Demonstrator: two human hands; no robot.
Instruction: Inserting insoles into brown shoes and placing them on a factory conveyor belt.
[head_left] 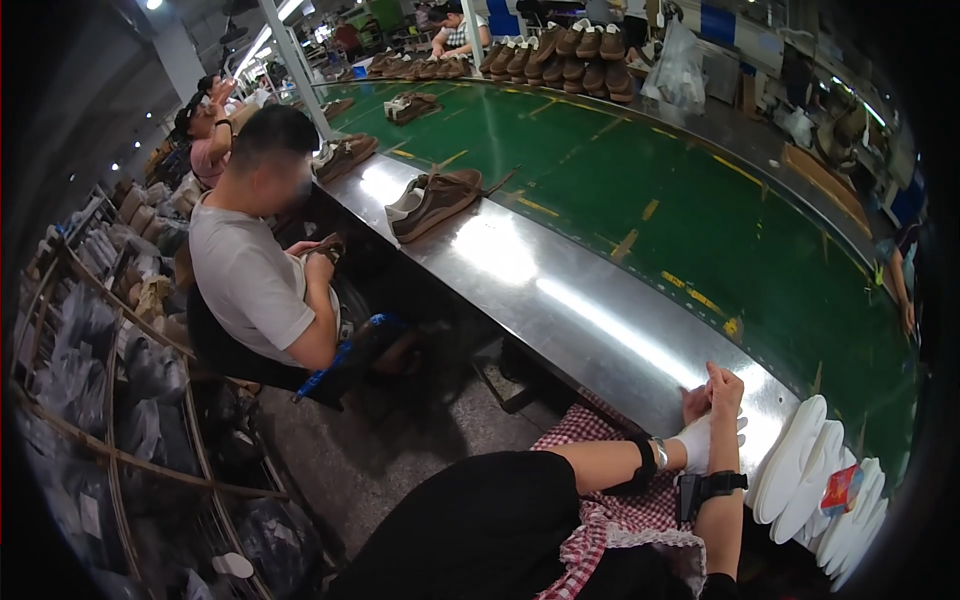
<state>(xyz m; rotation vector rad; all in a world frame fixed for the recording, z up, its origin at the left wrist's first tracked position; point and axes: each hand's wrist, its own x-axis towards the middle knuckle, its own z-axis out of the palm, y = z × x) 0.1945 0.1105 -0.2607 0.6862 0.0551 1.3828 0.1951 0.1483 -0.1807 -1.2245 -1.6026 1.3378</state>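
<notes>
My left hand [695,440] wears a white glove and lies low over the metal table edge [600,350]. Its gloved fingertips stick out past my right wrist, apart from one another, and a reddish bare fingertip or thumb shows above the glove. Crossing in front of it, my right hand [726,388] is bare and raised, with its fingers curled in. Whether anything small is pinched there is hidden. Right beside both hands stand several white insoles [790,460] in a row, with a small red and blue packet [841,490] among them.
A green conveyor belt [620,190] runs along the metal edge. Brown shoes [437,203] rest on that edge further left, with more shoes [570,60] piled across the belt. A seated co-worker [260,240] handles a shoe at left. Shelving [150,460] with bagged goods stands behind.
</notes>
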